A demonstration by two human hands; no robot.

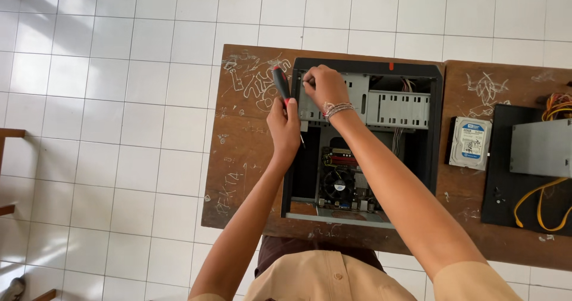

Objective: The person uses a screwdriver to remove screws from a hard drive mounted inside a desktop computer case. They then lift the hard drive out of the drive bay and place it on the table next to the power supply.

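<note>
A single head-worn camera looks almost straight down from above the person's own shoulders, whose tan shirt fills the bottom edge. Both forearms run up from there to the hands (304, 107) at mid-frame, close enough for a bracelet to show. The open computer case (363, 140) sits square in the centre on the scratched brown surface (238, 158), its far end toward the top of the frame. White floor tiles (107, 98) take the whole left side and the top. A hard drive (471, 143) and a black panel (506, 188) lie at right, the panel cut by the frame edge.
</note>
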